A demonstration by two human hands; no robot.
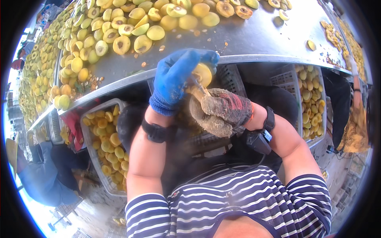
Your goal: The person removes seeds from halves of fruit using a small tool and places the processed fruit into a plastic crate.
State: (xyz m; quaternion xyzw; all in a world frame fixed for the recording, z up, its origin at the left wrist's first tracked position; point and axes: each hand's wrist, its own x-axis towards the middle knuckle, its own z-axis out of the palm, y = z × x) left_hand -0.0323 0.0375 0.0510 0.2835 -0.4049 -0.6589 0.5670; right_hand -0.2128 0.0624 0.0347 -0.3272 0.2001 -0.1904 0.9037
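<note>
My left hand [171, 77], in a blue glove, is closed round a yellow peach [203, 74] just off the table's front edge. My right hand [222, 112] wears a dirty, mud-coloured knitted glove with red at the back. Its fingers wrap the light handle of a small pitting tool [198, 92], whose metal end meets the fruit. The exact shape of that end is hidden between the two gloves. Beyond my hands, many halved peaches [121, 45] lie on the metal table [254, 43], several with brown hollows facing up.
Below the table, a crate [104, 180] of peach halves stands at my left and another crate [322, 127] at my right. Bits of pit and peel [162, 48] dot the tabletop. A person in blue [47, 174] is at far left; another person's arm [356, 93] shows at far right.
</note>
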